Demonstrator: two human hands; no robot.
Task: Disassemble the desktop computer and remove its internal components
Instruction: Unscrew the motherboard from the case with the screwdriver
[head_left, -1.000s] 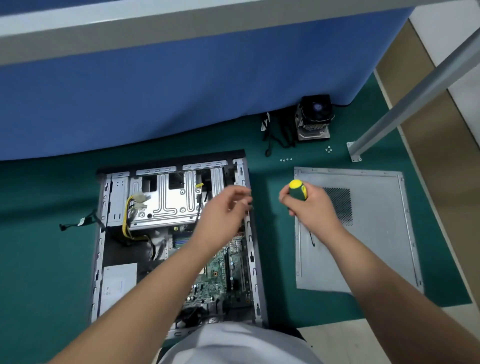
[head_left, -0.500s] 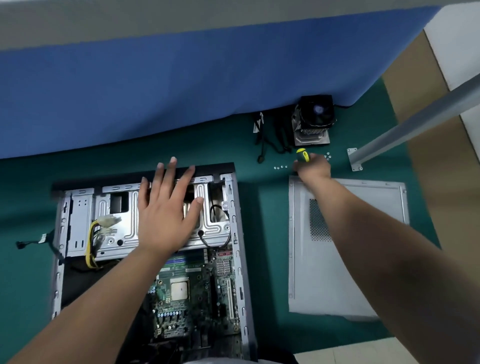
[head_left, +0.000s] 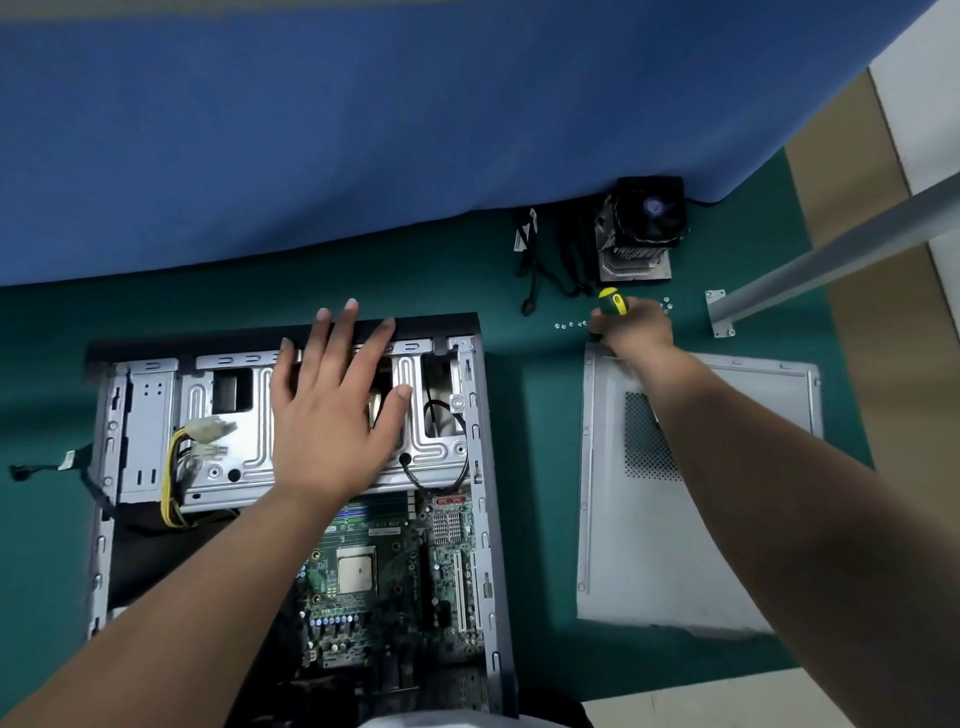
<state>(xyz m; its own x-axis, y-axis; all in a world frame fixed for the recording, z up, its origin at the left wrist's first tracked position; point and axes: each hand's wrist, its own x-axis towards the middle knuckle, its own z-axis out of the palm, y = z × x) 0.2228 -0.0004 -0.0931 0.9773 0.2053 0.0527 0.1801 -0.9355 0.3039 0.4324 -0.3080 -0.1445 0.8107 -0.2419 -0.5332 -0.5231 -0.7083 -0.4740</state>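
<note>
Left hand (head_left: 332, 410) lies flat, fingers spread, on the drive cage (head_left: 218, 415), whose long axis runs 9-to-3; right hand (head_left: 631, 325), at 2 o'clock, grips the screwdriver (head_left: 612, 302).

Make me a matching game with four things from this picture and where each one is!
Things:
1. screwdriver
2. fan
3. side panel
4. circuit board

Places:
A. lying flat on the green mat, to the right of the computer case
B. inside the open computer case
C. held in the right hand
D. at the far edge of the mat, by the blue cloth

Pairs: 1-C, 2-D, 3-A, 4-B
</note>
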